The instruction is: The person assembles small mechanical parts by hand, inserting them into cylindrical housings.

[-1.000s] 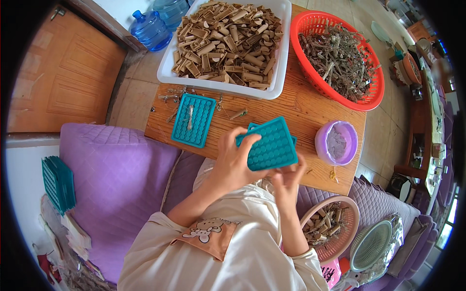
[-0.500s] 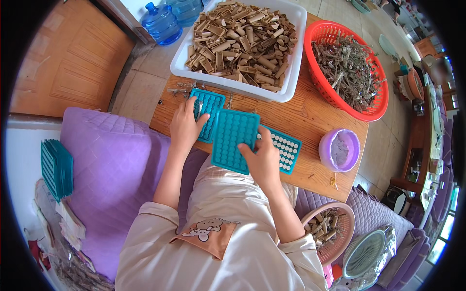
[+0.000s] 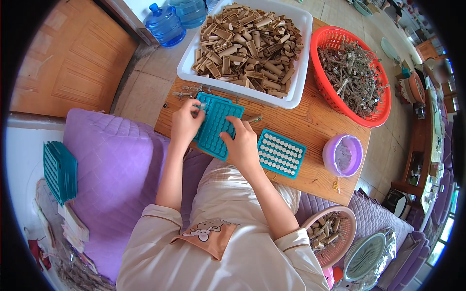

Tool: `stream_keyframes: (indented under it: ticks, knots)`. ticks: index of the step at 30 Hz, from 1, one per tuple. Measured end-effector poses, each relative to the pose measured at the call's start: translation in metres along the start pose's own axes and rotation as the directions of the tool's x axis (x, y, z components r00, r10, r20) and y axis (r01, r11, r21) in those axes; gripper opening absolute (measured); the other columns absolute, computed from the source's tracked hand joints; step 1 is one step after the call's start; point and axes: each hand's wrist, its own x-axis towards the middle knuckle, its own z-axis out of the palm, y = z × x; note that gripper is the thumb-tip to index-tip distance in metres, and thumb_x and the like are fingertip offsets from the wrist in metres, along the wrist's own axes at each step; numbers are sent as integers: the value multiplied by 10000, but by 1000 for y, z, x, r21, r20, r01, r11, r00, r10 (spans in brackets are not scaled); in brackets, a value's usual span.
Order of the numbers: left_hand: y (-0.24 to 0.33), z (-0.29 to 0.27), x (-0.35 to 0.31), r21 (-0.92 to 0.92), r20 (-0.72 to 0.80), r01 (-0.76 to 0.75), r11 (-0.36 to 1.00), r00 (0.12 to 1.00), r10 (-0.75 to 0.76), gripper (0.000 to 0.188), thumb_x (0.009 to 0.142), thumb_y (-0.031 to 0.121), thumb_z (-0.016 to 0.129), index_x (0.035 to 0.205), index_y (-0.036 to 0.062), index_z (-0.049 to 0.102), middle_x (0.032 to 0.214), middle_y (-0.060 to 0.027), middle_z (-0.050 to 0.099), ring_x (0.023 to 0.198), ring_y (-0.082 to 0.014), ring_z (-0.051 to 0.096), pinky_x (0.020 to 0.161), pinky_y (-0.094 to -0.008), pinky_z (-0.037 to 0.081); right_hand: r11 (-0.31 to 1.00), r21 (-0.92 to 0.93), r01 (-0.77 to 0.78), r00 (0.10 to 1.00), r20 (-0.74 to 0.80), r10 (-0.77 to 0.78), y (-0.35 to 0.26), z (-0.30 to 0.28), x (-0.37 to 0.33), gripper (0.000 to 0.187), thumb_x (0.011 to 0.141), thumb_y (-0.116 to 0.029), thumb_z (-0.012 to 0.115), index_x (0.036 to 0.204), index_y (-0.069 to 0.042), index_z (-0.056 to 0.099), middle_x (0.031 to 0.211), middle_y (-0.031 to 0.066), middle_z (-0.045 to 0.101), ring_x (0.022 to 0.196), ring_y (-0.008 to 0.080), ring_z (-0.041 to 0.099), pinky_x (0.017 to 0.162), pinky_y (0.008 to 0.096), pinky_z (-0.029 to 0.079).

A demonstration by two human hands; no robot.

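My left hand (image 3: 185, 122) is closed in a pinch at the upper left side of two overlapping teal trays; a small shiny bit shows by its fingertips, too small to name. My right hand (image 3: 241, 140) holds the upper teal tray (image 3: 217, 127) by its right side, thumb and forefinger bent over its face. This tray has rows of round cells and covers most of the lower teal tray (image 3: 209, 98). To the right of my right hand lies another teal tray (image 3: 281, 153) with rows of white round pieces in its cells.
A white tub (image 3: 293, 92) of brown half-tube pieces stands behind the trays. Right of it are a red basket (image 3: 322, 82) of dry twigs and a purple pail (image 3: 358, 156). Twigs and a yellow item (image 3: 336, 185) lie on the wooden table (image 3: 315, 136). A pink basket (image 3: 350, 233) is lower right.
My right hand has moved left with its teal tray, which now overlaps the left tray. The tray of white pieces is uncovered. My left hand's fingers have drawn closer together.
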Motion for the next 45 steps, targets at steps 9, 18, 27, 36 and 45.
stream_keyframes:
  ticks: [9,18,27,36,45]
  knots:
    - [-8,-30,6,-281,-110,67,957,989,-101,272,751,92,606,1010,39,543,782,-74,624,635,-104,565,582,-235,443,982,-181,53,998,35,-48,-4,38,22,535,668,-227,684,1141,-54,501,777,155,582,685,268,595,590,340,478]
    - [-6,-19,1,-25,-43,-8,1000,999,7,340,720,107,632,1040,66,525,781,-92,624,619,-202,584,578,-304,454,810,-586,29,955,256,152,-10,38,38,642,704,-387,635,1235,-100,415,701,74,609,609,202,619,489,308,483]
    - [-2,-9,-4,155,20,-142,978,990,140,384,684,107,660,1044,90,527,800,-88,563,786,-258,551,666,-354,444,808,-589,-1,975,179,132,-5,35,31,612,698,-365,645,1219,-117,441,615,88,602,548,238,608,475,343,478]
    - [20,-14,-11,252,-144,-155,955,970,195,395,686,90,655,1061,109,531,861,-99,528,780,-264,552,667,-361,448,912,-411,14,991,-116,-67,17,-4,20,244,720,-183,616,909,-57,528,723,115,580,649,276,598,528,360,479]
    - [90,46,-24,22,81,-488,872,871,485,261,727,157,629,949,34,570,826,-102,599,759,-268,578,657,-348,477,970,130,-205,921,-311,236,7,-109,-23,73,768,-47,569,827,-9,587,644,46,572,543,67,488,507,205,398]
